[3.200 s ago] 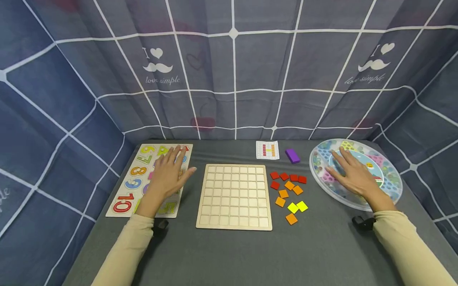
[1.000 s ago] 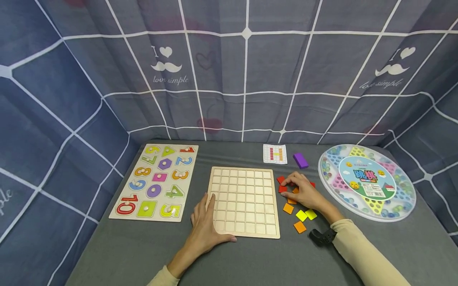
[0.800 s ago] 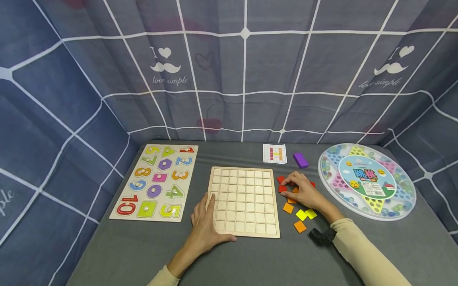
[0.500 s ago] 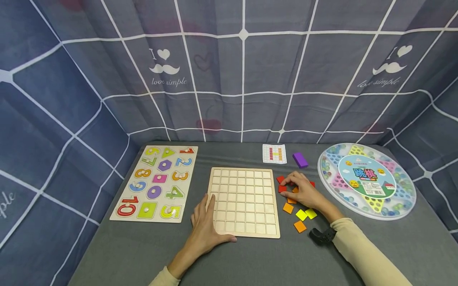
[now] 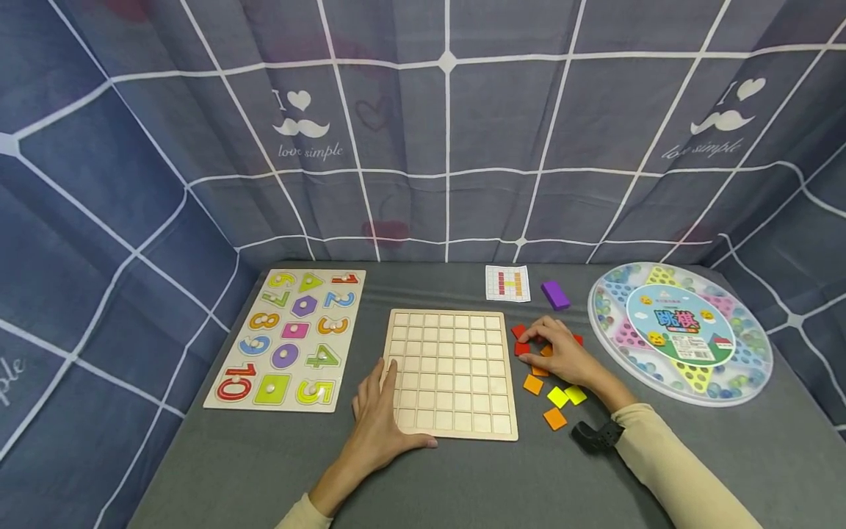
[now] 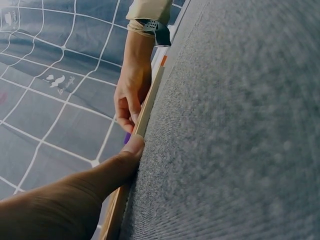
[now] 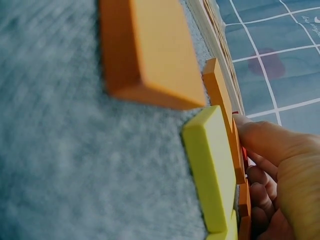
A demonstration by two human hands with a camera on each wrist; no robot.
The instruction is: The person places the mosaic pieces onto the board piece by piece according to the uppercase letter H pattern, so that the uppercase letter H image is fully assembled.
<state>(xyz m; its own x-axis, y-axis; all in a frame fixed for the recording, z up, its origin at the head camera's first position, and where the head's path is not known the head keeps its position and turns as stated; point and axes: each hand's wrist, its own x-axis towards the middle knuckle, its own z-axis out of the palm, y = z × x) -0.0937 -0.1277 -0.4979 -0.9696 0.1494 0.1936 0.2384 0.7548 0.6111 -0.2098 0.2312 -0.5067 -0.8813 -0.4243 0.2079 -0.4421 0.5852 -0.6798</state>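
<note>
1. Fingers [image 5: 388, 378] of the left hand [image 5: 377, 426] are standing mostly straight and well apart from the thumb, touching the left edge of the grid board [image 5: 452, 375] without curling round it; the thumb is pressing against its bottom edge.
2. Grid board is lying flat on the grey desk [image 5: 489, 485], just below the centre of the frame.
3. Right hand [image 5: 568, 360], right of centre, is nearly closing thumb and index finger, pinching a red tile [image 5: 522, 349] just beside the board's right edge.
4. Orange tiles [image 5: 532, 384] and yellow tiles [image 5: 557, 397] are lying below and around that hand.
5. Pattern card [image 5: 507, 283] and purple block [image 5: 555, 295] are lying above it.
6. Number puzzle [image 5: 280, 339] is occupying the left of the frame; a round game box [image 5: 681, 334] is lying at the right.
</note>
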